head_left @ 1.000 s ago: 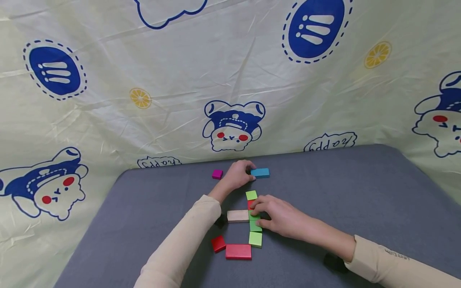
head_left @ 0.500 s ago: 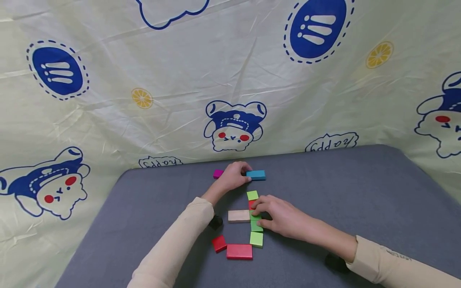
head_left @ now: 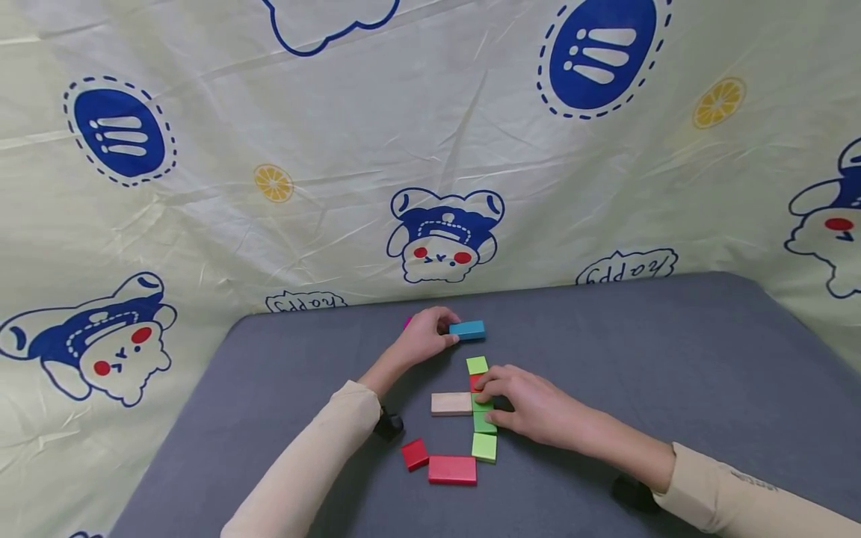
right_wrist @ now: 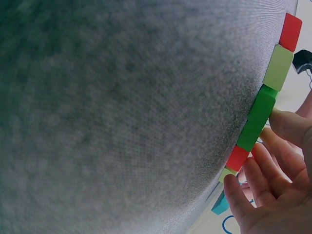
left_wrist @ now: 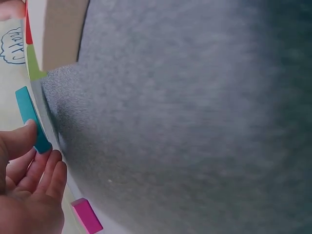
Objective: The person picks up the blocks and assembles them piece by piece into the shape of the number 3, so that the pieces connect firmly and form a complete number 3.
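Observation:
My left hand (head_left: pixel 425 335) pinches one end of a blue block (head_left: pixel 469 329) between thumb and fingers, beyond the others. My right hand (head_left: pixel 528 400) rests its fingertips on a column of blocks, touching the two green blocks (right_wrist: pixel 257 118). A red block (right_wrist: pixel 238 157) lies at its fingers, partly covered in the head view. A light green block (head_left: pixel 477 365) tops the column; another light green block (head_left: pixel 484 447) lies at its near end. A pale wooden block (head_left: pixel 451 404) extends left from the column.
A long red block (head_left: pixel 453 471) lies at the front, with a tilted small red block (head_left: pixel 415 454) at its left. A magenta block (left_wrist: pixel 87 215) is mostly hidden behind my left hand in the head view. A printed cloth (head_left: pixel 336 224) hangs behind the grey table (head_left: pixel 639 359).
My left hand has drawn the blue block left and slightly nearer, passing in front of the magenta block. The right hand stays on the column. The head view has shifted slightly.

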A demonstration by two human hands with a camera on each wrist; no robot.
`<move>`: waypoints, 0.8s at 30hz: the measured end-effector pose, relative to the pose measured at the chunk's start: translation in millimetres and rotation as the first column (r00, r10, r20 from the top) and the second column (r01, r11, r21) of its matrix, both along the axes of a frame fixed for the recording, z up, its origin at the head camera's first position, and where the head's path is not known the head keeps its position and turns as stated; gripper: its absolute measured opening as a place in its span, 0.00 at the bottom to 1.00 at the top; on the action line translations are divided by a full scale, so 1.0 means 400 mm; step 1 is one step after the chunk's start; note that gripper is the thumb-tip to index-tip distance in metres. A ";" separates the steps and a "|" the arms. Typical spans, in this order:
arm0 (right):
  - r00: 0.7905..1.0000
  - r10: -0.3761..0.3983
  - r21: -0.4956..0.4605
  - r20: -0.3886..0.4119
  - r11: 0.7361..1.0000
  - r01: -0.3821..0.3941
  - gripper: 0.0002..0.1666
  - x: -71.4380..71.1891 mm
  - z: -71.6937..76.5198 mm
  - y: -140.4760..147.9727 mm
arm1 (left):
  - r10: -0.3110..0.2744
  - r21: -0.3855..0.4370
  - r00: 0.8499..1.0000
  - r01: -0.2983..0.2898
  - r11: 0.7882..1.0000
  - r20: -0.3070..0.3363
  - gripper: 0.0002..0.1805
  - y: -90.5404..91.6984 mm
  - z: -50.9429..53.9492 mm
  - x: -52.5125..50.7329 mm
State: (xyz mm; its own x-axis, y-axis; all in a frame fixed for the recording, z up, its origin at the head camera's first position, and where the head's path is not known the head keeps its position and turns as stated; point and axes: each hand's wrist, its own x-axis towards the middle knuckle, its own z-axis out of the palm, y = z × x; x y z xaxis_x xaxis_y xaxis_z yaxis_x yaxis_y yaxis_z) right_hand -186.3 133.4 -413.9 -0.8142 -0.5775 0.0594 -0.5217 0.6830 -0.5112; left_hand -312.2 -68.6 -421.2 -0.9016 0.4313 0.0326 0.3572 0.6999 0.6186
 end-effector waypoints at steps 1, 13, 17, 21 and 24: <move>1.000 -0.002 0.003 0.001 1.000 0.002 0.14 0.000 -0.001 0.000 | 0.001 0.006 1.000 -0.001 1.000 -0.002 0.14 -0.004 -0.001 0.004; 1.000 -0.005 0.003 0.007 1.000 0.005 0.15 -0.004 -0.006 -0.001 | -0.020 0.033 1.000 0.020 0.999 -0.016 0.13 -0.042 0.001 0.037; 1.000 0.002 -0.006 -0.008 1.000 -0.002 0.15 -0.004 -0.007 0.003 | -0.029 0.030 0.999 0.030 0.999 -0.027 0.13 -0.048 -0.002 0.045; 1.000 0.012 -0.010 -0.018 1.000 -0.012 0.14 -0.005 -0.007 0.003 | -0.033 0.018 0.999 0.033 0.999 -0.037 0.13 -0.055 -0.003 0.054; 1.000 0.012 -0.007 -0.016 1.000 -0.012 0.14 -0.006 -0.007 0.002 | -0.032 0.004 0.999 0.032 0.999 -0.044 0.13 -0.060 -0.004 0.061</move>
